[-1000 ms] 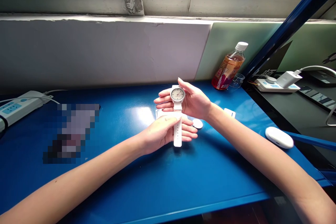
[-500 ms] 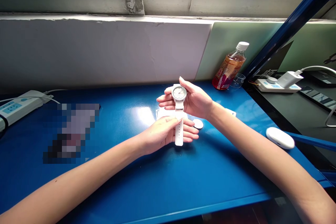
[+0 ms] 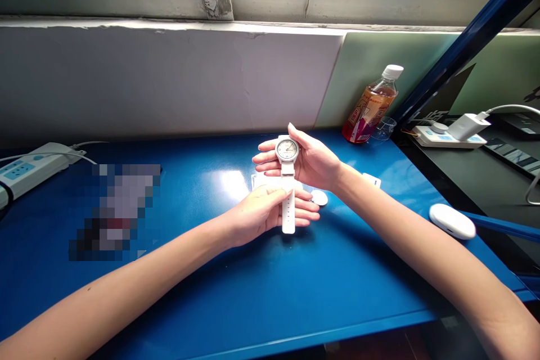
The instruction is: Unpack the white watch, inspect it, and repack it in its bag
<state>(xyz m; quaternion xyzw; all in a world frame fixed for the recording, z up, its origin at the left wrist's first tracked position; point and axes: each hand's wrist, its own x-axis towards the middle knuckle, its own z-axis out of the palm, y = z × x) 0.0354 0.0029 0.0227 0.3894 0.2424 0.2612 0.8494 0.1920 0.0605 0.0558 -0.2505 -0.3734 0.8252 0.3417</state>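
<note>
A white wristwatch (image 3: 287, 149) with a round pale dial hangs above the desk, face up, its perforated strap pointing toward me. My left hand (image 3: 255, 212) holds the lower strap, thumb on top and fingers stretched out beneath. My right hand (image 3: 316, 158) supports the watch case from behind with its fingers extended to the left and its thumb raised at the upper right of the case. Under the hands, a white flat object is mostly hidden. A small round white disc (image 3: 319, 198) lies right beside my left fingertips.
The blue desk (image 3: 270, 298) carries a tilted drink bottle (image 3: 371, 107) and a clear cup (image 3: 383, 129) at the back right. A white oval case (image 3: 452, 221) sits near the right edge. Power strips stand left (image 3: 25, 171) and right (image 3: 449, 137). A pixelated patch covers something at left.
The camera view has shifted very slightly. Both hands keep the same hold on the wristwatch, with almost no movement.
</note>
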